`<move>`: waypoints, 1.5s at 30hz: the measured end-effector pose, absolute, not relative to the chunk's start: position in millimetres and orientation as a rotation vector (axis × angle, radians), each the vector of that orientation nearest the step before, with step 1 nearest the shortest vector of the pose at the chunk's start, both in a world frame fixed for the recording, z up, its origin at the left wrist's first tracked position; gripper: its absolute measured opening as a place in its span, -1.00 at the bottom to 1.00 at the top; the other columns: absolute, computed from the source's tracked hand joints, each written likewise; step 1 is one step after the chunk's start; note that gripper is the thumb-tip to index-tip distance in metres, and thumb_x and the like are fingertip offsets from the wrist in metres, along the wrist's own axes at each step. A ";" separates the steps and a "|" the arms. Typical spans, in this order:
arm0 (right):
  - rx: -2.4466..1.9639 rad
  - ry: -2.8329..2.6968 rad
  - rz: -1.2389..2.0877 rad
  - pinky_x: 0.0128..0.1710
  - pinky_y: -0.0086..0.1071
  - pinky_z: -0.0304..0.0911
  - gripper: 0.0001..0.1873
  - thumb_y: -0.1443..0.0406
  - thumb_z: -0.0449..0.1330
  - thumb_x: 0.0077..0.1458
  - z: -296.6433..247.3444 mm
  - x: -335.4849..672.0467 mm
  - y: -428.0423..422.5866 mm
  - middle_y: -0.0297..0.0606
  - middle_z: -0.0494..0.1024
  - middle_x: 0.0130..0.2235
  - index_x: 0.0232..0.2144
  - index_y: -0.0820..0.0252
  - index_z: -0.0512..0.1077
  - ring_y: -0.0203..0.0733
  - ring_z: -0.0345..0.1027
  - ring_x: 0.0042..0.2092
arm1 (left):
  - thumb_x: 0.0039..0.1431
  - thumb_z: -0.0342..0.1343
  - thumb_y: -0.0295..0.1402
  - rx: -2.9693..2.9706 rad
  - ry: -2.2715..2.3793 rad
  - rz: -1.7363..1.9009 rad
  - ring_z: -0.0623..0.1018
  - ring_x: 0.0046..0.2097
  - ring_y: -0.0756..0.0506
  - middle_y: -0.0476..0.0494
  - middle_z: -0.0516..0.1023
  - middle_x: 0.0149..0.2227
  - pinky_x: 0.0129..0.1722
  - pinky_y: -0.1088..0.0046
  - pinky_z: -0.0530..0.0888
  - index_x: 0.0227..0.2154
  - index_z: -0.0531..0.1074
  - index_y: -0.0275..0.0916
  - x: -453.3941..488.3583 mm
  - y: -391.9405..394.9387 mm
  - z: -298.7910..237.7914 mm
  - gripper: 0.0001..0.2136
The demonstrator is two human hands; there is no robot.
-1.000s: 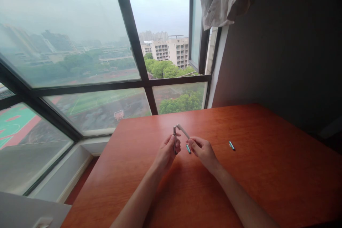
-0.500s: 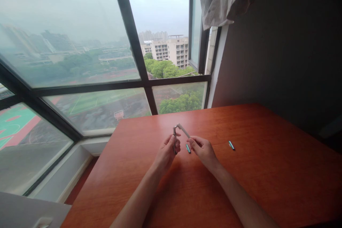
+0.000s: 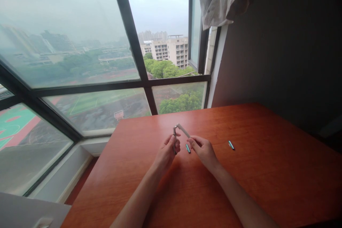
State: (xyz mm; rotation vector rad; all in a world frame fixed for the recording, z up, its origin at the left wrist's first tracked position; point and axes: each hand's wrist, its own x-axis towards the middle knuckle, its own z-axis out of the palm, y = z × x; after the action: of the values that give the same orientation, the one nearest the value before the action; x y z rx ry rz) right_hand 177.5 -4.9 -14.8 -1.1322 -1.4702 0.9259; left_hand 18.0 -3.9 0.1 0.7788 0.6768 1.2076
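Observation:
My left hand is closed around a slim metallic razor handle, held upright above the table with its curved neck at the top. Between the thumb and fingers of my right hand is a thin pale stick, perhaps a small brush. It slants up to the left, and its far end meets or nearly meets the neck of the handle. On the tabletop between my hands lies a small teal and black razor cartridge. A second such cartridge lies farther right, apart from both hands.
The reddish-brown wooden table reaches up to the dark-framed windows. An opened window sash and a hanging grey cloth are at the upper right. A dark wall borders the right side.

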 end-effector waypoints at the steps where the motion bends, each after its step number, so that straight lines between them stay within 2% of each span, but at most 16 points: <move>1: -1.134 -1.469 0.925 -0.54 -0.47 0.10 -0.61 0.06 0.08 0.13 -14.6 177.2 -5.0 -0.34 0.37 -0.57 -0.41 0.27 0.50 -0.30 0.23 -0.52 | 0.05 0.22 -0.16 0.776 0.681 1.209 0.22 -0.52 0.09 0.06 0.24 -0.55 -0.49 0.55 0.17 -0.26 0.43 -0.28 18.0 -3.8 0.0 -0.70; 12: -1.029 -1.398 1.119 -0.60 -0.49 0.02 -0.56 0.02 0.04 0.14 -20.5 174.7 -6.0 -0.37 0.31 -0.59 -0.35 0.29 0.49 -0.36 0.12 -0.57 | 0.00 0.25 -0.17 0.803 0.765 1.276 0.26 -0.49 0.07 0.03 0.30 -0.55 -0.47 0.55 0.20 -0.26 0.47 -0.30 17.3 0.8 -3.7 -0.68; 17: -1.023 -1.535 1.062 -0.56 -0.49 0.03 -0.60 0.08 0.06 0.16 -20.8 173.2 -9.1 -0.36 0.30 -0.58 -0.43 0.27 0.49 -0.36 0.12 -0.54 | -0.02 0.27 -0.19 0.810 0.795 1.301 0.28 -0.48 0.07 0.01 0.32 -0.54 -0.47 0.55 0.20 -0.36 0.47 -0.31 17.6 0.6 -5.1 -0.72; 23: -1.010 -1.453 1.067 -0.56 -0.49 0.06 -0.61 0.08 0.06 0.16 -17.3 175.1 -9.4 -0.35 0.33 -0.56 -0.35 0.28 0.50 -0.34 0.17 -0.53 | 0.05 0.21 -0.17 0.838 0.762 1.273 0.26 -0.49 0.06 0.01 0.30 -0.54 -0.47 0.54 0.20 -0.25 0.46 -0.31 18.0 0.0 -5.1 -0.69; 32: -0.988 -1.388 1.185 -0.63 -0.50 -0.03 -0.58 0.04 0.06 0.15 -22.6 175.3 -6.3 -0.38 0.30 -0.59 -0.34 0.30 0.48 -0.40 0.07 -0.59 | 0.06 0.20 -0.17 0.852 0.774 1.269 0.25 -0.49 0.06 0.02 0.29 -0.55 -0.46 0.54 0.19 -0.24 0.46 -0.30 16.0 0.4 -4.8 -0.69; 45: -0.997 -1.385 1.173 -0.63 -0.50 -0.03 -0.58 0.04 0.08 0.13 -21.4 177.2 -5.2 -0.36 0.30 -0.59 -0.36 0.30 0.49 -0.39 0.09 -0.58 | 0.04 0.20 -0.14 0.922 0.861 1.298 0.25 -0.49 0.06 0.02 0.29 -0.55 -0.47 0.53 0.18 -0.25 0.47 -0.29 14.6 2.1 -5.6 -0.68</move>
State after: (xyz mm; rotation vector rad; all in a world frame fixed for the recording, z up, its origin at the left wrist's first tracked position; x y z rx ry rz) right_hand 177.2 -5.2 -21.4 -0.9966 -1.3854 1.1727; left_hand 14.6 2.1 -5.6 0.9216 0.8614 1.2984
